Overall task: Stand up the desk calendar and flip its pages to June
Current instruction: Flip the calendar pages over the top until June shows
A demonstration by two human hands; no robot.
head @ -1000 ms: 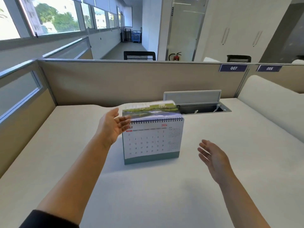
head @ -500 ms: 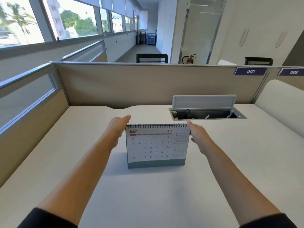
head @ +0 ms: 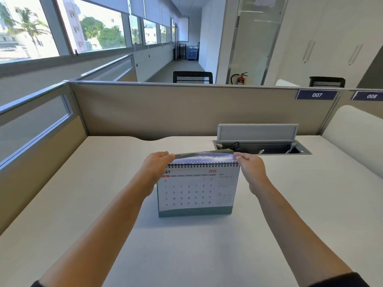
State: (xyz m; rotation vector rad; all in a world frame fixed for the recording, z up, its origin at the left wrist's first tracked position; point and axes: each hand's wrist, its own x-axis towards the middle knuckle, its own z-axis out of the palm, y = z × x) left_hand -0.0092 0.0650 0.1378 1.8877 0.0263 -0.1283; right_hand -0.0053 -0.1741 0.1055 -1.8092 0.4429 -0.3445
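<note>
White desk [head: 103,204], upright calendar [head: 196,193] showing May

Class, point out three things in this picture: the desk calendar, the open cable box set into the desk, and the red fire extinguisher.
desk calendar [head: 196,191]: head view, on the May date grid.
cable box [head: 257,132]: head view, on its raised grey lid.
fire extinguisher [head: 240,79]: head view, on the red cylinder.

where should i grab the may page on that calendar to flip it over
Pinch the May page at a free bottom corner, just above the teal base strip, coming from the front. It hangs from the spiral binding along the top, so only the lower edge can swing up and back. Both the left hand and the right hand are up at the top corners, on the photo page.
</note>
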